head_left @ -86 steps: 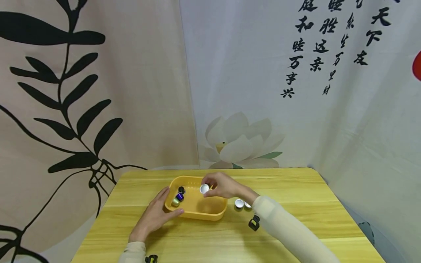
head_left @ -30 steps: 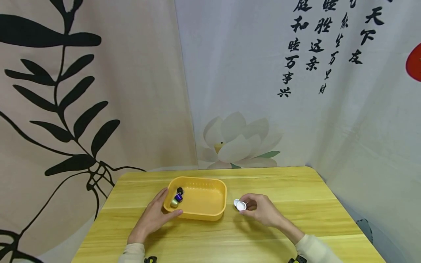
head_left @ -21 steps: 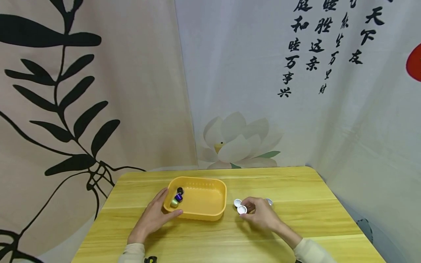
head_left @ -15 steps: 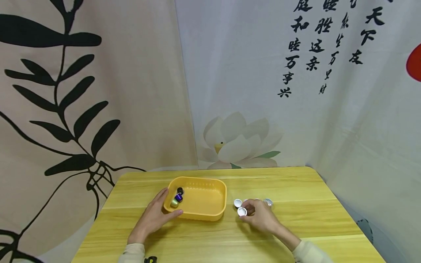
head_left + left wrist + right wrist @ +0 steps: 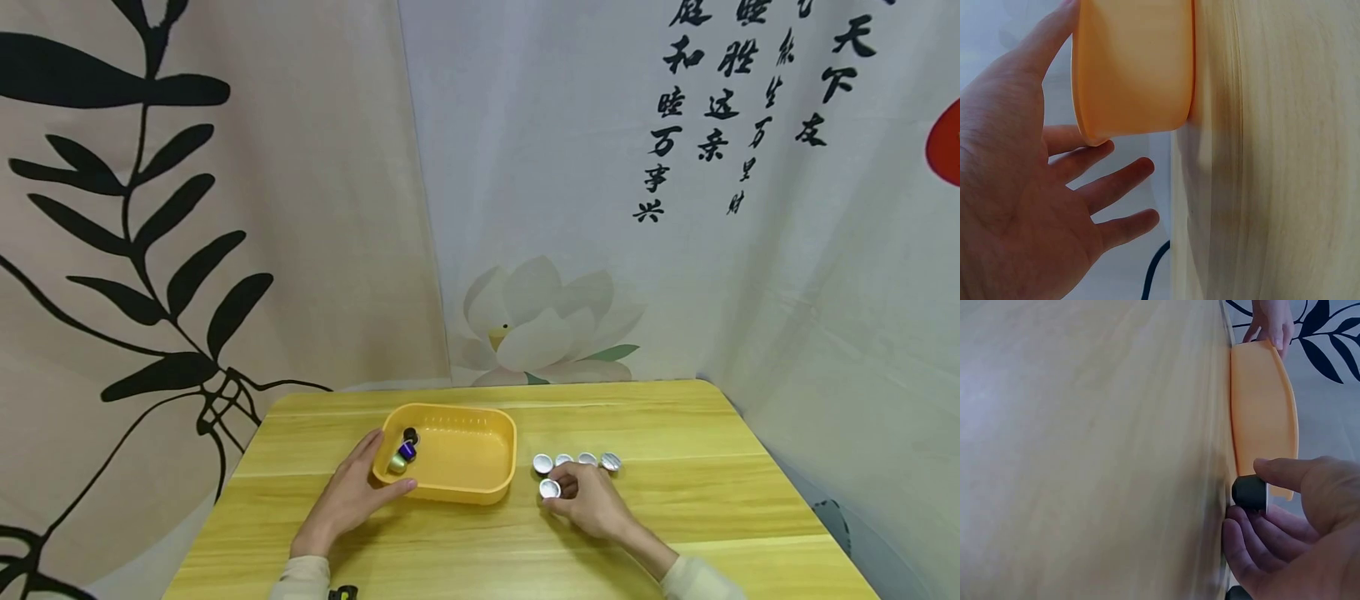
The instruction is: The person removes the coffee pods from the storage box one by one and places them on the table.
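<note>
My right hand [image 5: 592,500] pinches a coffee capsule [image 5: 550,489] between thumb and fingers, its pale lid up in the head view. In the right wrist view this capsule has a dark body [image 5: 1249,492] and sits at the table surface. Just behind it, several capsules [image 5: 587,459] stand lid up in a row, partly hidden by my fingers. My left hand [image 5: 352,496] rests at the left end of a yellow plastic basket [image 5: 506,454], fingers spread, thumb on the near rim. Inside lie a black capsule [image 5: 410,435], a purple capsule [image 5: 407,451] and a gold-green capsule [image 5: 397,463].
Everything stands on a wooden table [image 5: 675,425] with a light grain. A printed cloth backdrop [image 5: 337,208] hangs behind the far edge. A dark cable [image 5: 1155,269] shows beyond the table edge in the left wrist view.
My right hand has come from over the basket to the right with the capsule, then lowered it slightly nearer the front, exposing more of the row. My left hand stays at the basket.
</note>
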Motion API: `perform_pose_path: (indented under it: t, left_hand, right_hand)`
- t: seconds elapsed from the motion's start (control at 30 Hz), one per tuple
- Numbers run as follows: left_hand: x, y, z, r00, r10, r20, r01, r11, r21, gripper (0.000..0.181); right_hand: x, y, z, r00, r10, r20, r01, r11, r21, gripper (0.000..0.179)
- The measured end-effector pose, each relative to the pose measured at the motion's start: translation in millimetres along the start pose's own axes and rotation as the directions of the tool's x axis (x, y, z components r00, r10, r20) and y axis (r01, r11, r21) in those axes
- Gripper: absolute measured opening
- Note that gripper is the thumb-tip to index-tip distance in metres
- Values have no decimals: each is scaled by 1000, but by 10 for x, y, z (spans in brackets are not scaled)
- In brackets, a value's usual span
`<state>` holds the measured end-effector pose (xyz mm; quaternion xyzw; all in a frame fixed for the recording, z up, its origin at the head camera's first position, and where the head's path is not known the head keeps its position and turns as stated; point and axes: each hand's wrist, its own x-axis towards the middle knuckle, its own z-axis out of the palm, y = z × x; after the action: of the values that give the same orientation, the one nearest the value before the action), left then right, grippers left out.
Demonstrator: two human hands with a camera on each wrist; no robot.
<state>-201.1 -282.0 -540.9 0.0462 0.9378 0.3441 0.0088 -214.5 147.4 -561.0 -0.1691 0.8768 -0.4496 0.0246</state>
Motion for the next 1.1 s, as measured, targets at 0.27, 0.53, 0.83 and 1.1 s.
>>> perform_pose_path:
  t: [0.27,0.53,0.83,1.1]
  left_hand:
    - [2,-2,0,1000,6,-2,-6,1000,-1,119]
    - [3,-8,1,1000,9,-6,-9,1000,-1,118]
    - [0,5,-7,1000,4,-1,-4,1000,-2,119]
    - [-3,12,-9,1000,1,2,-1,1000,-7,118]
  right_hand:
    - [-2,10,23,1000,-8,-9,8,1000,0,33]
    - [-1,14,34,1000,-16,-14,16,1000,-11,33]
    - [-8,17,42,1000,-25,-16,24,999,-30,34]
    - [-6,13,44,1000,-22,-11,22,999,-29,34]
